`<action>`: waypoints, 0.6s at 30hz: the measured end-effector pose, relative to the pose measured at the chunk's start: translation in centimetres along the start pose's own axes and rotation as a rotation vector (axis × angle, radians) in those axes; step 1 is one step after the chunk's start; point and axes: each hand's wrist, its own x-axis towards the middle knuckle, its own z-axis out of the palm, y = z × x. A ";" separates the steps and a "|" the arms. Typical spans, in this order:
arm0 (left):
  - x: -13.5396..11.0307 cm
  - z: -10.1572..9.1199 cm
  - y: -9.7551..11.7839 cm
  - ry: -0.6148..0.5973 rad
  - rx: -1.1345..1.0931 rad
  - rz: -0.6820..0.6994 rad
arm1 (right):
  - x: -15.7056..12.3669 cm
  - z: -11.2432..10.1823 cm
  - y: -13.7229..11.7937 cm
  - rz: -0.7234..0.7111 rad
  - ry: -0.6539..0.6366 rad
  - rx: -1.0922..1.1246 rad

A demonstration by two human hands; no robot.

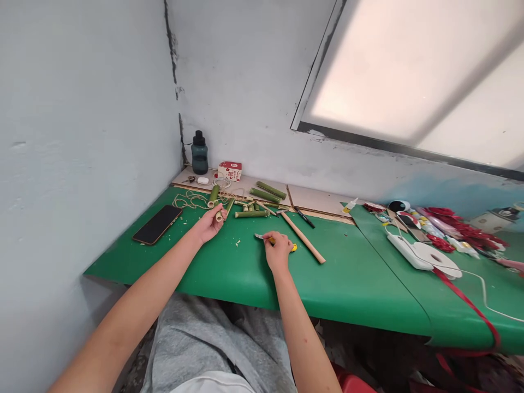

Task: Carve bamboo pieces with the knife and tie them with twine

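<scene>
My left hand (213,222) is closed around a short piece of green bamboo (219,216), its cut end facing me. In my right hand (278,251) is a yellow utility knife (294,247), its blade pointing left just above the green mat. Just beyond my left hand stands a thicker bamboo tube (213,195). A bamboo length (251,214) lies between the hands and farther back, near several short cut pieces. A hammer (303,238) with a wooden handle rests to the right of my knife hand.
At left lies a phone (158,224), with tangled twine (190,200) behind it. A dark bottle (199,153) and a red-white box (230,171) stand near the wall. Two bamboo lengths (265,195), a black pen (305,217) and a glue bottle (350,206) lie behind. A white power strip (408,251) is at right.
</scene>
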 end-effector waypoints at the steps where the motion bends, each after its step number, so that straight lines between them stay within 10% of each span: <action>1: 0.0 -0.1 0.1 -0.009 -0.008 -0.015 | 0.0 0.0 0.1 0.001 -0.004 0.007; 11: -0.7 -0.5 -0.5 -0.033 0.001 0.076 | -0.2 -0.1 0.6 -0.049 -0.007 0.030; 18: -0.6 -0.5 0.2 -0.004 -0.045 0.140 | -1.4 -0.5 -2.3 -0.364 -0.176 0.068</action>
